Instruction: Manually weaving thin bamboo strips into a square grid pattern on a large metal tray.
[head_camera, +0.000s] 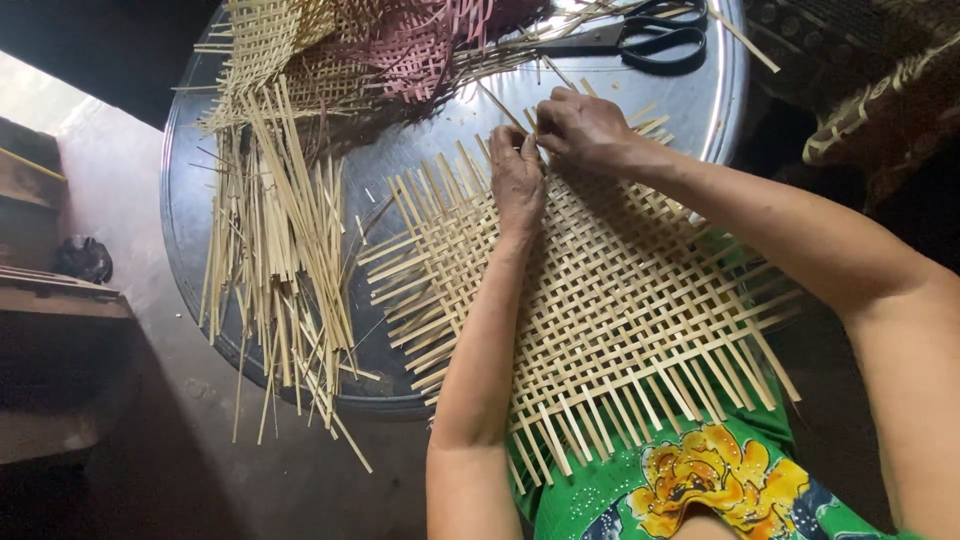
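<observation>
— Mat: (600, 300) woven of pale bamboo strips, open lattice, lying half on the round metal tray (720, 90) and half over the lap in green flowered cloth (700, 480). Turned diagonally, corners aimed far, near, left and right; loose strip ends sticking out along every edge. Long axis hard to call, roughly square.

— And the hands?

— Both at the far corner of the mat. Left hand (517, 180) laid flat, palm down, fingers pressed together and pointing away, holding the weave down. Right hand (582, 128) just beyond it, touching it, knuckles up, fingers curled and pinching a single strip (500, 105) that slants away to the far left. Both forearms reaching out from the near side, the right one coming in from the right edge.

— Around them?

— Heap of loose bamboo strips (275, 260) on the left of the tray, running mostly near to far. Pale and pink woven pieces (400, 45) at the far side, black-handled scissors (650, 35) far right of those.
</observation>
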